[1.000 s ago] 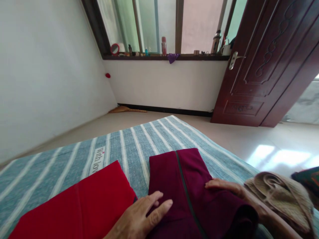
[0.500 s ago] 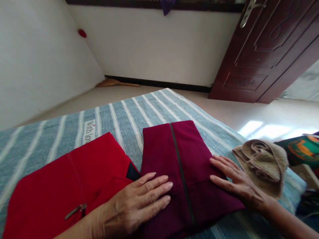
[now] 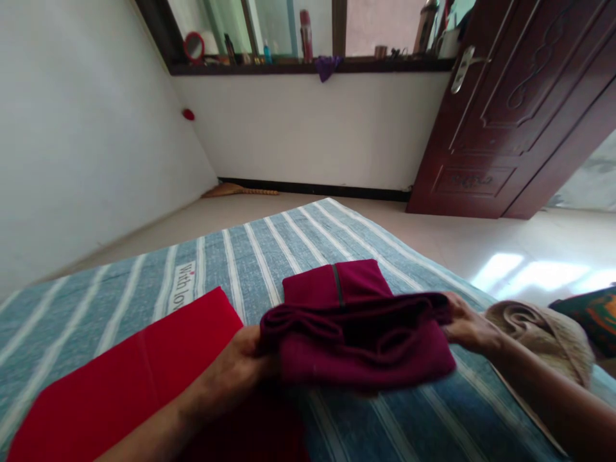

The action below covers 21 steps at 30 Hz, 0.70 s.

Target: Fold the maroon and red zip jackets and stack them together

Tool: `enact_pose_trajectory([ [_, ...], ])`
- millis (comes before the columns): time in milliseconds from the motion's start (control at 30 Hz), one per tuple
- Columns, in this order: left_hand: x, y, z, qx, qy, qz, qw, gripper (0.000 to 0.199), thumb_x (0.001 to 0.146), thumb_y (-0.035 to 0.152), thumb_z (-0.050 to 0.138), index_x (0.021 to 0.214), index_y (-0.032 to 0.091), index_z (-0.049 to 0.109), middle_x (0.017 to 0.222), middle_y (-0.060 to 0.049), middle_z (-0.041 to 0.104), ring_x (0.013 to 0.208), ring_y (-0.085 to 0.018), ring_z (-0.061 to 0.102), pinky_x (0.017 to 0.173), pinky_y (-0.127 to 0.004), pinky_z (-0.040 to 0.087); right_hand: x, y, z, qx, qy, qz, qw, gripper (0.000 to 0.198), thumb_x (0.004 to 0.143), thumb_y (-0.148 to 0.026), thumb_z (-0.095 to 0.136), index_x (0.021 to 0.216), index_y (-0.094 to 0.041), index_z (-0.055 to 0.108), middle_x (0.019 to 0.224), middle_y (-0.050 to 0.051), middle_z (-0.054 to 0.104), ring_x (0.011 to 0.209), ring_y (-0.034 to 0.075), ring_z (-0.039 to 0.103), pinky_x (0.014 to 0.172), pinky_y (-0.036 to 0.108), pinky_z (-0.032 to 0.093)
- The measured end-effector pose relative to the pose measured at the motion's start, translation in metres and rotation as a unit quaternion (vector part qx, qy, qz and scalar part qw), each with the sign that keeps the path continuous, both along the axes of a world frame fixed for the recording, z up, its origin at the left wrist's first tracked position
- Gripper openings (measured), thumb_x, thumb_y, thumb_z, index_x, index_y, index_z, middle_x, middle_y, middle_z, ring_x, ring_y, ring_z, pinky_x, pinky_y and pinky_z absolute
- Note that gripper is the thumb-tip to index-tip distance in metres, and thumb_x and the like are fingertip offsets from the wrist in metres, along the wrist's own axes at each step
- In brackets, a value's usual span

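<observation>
A maroon zip-up jacket (image 3: 366,359) lies half folded on the striped bedspread (image 3: 269,247), its near part lifted and doubled toward the far part. My left hand (image 3: 245,359) grips the raised fold at its left end, fingers mostly hidden behind the cloth. At the right end of the same fold my right hand (image 3: 469,324) is closed on the edge. The dark zip shows on the flat far part. Beside my left forearm lies a folded red garment (image 3: 129,366), partly covered by that arm.
A rolled beige towel (image 3: 539,333) rests at the bed's right side, with a dark patterned item (image 3: 587,321) beyond it. Past the bed are a brown door (image 3: 495,122), a broom (image 3: 240,190) on the floor, and a windowsill (image 3: 269,68) holding bottles and a round mirror (image 3: 194,47).
Both hands lay flat on the spread jacket before. Now they hold its near part up and folded over. The view has tilted up, showing the window.
</observation>
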State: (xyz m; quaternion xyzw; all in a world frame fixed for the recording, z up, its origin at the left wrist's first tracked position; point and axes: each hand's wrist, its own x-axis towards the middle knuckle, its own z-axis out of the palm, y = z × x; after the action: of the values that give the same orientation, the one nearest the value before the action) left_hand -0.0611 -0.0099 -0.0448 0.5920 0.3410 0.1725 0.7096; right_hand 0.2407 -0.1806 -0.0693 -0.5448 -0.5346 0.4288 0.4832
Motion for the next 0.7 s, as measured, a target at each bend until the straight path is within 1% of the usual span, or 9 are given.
enact_pose_trajectory([
  [67, 0.021, 0.021, 0.007, -0.016, 0.017, 0.012, 1.000, 0.033, 0.056, 0.024, 0.083, 0.086, 0.015, 0.072, 0.085, -0.006, 0.075, 0.073, -0.023, 0.069, 0.062, -0.026, 0.055, 0.003, 0.035, -0.008, -0.041, 0.122, -0.085, 0.988, 0.023, 0.064, -0.036, 0.075, 0.073, -0.019, 0.064, 0.061, -0.002, 0.064, 0.054, 0.015, 0.059, 0.054, 0.025, 0.051],
  [133, 0.041, 0.039, 0.004, -0.045, 0.052, 0.072, 0.995, 0.030, 0.063, 0.023, 0.077, 0.091, 0.014, 0.070, 0.081, -0.007, 0.074, 0.071, -0.022, 0.070, 0.063, -0.028, 0.056, 0.002, 0.069, -0.016, -0.109, 0.203, -0.175, 0.957, 0.016, 0.066, -0.030, 0.069, 0.074, -0.018, 0.061, 0.063, -0.001, 0.065, 0.052, 0.013, 0.058, 0.050, 0.023, 0.048],
  [200, 0.055, 0.053, -0.005, -0.063, 0.094, 0.104, 0.988, 0.024, 0.066, 0.022, 0.073, 0.088, 0.012, 0.068, 0.075, -0.010, 0.074, 0.069, -0.024, 0.070, 0.065, -0.032, 0.057, 0.000, 0.093, -0.022, -0.160, 0.223, -0.205, 0.940, 0.011, 0.068, -0.025, 0.065, 0.070, -0.017, 0.059, 0.058, 0.001, 0.063, 0.048, 0.014, 0.056, 0.046, 0.024, 0.046],
  [367, 0.059, 0.065, -0.021, -0.019, 0.128, 0.094, 0.987, 0.026, 0.071, 0.027, 0.069, 0.090, 0.010, 0.065, 0.082, -0.014, 0.073, 0.080, -0.029, 0.070, 0.078, -0.041, 0.056, -0.003, 0.103, -0.029, -0.171, 0.225, -0.220, 0.934, 0.009, 0.070, -0.024, 0.065, 0.072, -0.017, 0.060, 0.060, 0.001, 0.063, 0.049, 0.014, 0.056, 0.045, 0.024, 0.044],
  [433, 0.054, 0.061, -0.013, 0.064, 0.166, 0.125, 0.976, 0.034, 0.071, 0.031, 0.070, 0.098, 0.011, 0.062, 0.090, -0.016, 0.072, 0.089, -0.033, 0.068, 0.085, -0.047, 0.052, -0.003, 0.100, -0.029, -0.165, 0.224, -0.224, 0.934, 0.009, 0.070, -0.026, 0.065, 0.073, -0.018, 0.060, 0.060, 0.001, 0.063, 0.050, 0.014, 0.056, 0.045, 0.024, 0.043],
  [500, 0.052, 0.050, -0.001, 0.260, 0.200, 0.181, 0.927, 0.041, 0.073, 0.031, 0.068, 0.107, 0.010, 0.059, 0.105, -0.019, 0.068, 0.103, -0.036, 0.063, 0.094, -0.052, 0.046, -0.005, 0.099, -0.027, -0.161, 0.223, -0.224, 0.935, 0.011, 0.069, -0.027, 0.065, 0.074, -0.018, 0.061, 0.062, 0.001, 0.064, 0.051, 0.014, 0.057, 0.047, 0.025, 0.044],
  [567, 0.054, 0.031, 0.010, 0.515, 0.173, 0.193, 0.817, 0.040, 0.079, 0.028, 0.062, 0.115, 0.010, 0.057, 0.121, -0.021, 0.061, 0.118, -0.035, 0.054, 0.102, -0.051, 0.039, -0.007, 0.100, -0.024, -0.153, 0.218, -0.223, 0.938, 0.012, 0.068, -0.028, 0.066, 0.074, -0.018, 0.061, 0.064, 0.001, 0.065, 0.053, 0.015, 0.058, 0.049, 0.026, 0.046],
  [633, 0.062, 0.011, 0.013, 0.693, 0.102, 0.108, 0.705, 0.038, 0.086, 0.026, 0.052, 0.121, 0.011, 0.056, 0.133, -0.019, 0.053, 0.129, -0.030, 0.044, 0.108, -0.047, 0.034, -0.008, 0.101, -0.023, -0.143, 0.205, -0.225, 0.942, 0.014, 0.067, -0.029, 0.066, 0.075, -0.019, 0.062, 0.066, 0.002, 0.066, 0.055, 0.016, 0.059, 0.052, 0.027, 0.047],
  [700, 0.075, 0.000, 0.009, 0.746, 0.100, -0.044, 0.657, 0.041, 0.091, 0.026, 0.046, 0.130, 0.015, 0.050, 0.143, -0.014, 0.046, 0.137, -0.027, 0.034, 0.113, -0.048, 0.027, -0.008, 0.103, -0.024, -0.130, 0.181, -0.234, 0.946, 0.016, 0.067, -0.029, 0.066, 0.079, -0.019, 0.062, 0.069, 0.002, 0.067, 0.058, 0.016, 0.060, 0.055, 0.028, 0.048],
])
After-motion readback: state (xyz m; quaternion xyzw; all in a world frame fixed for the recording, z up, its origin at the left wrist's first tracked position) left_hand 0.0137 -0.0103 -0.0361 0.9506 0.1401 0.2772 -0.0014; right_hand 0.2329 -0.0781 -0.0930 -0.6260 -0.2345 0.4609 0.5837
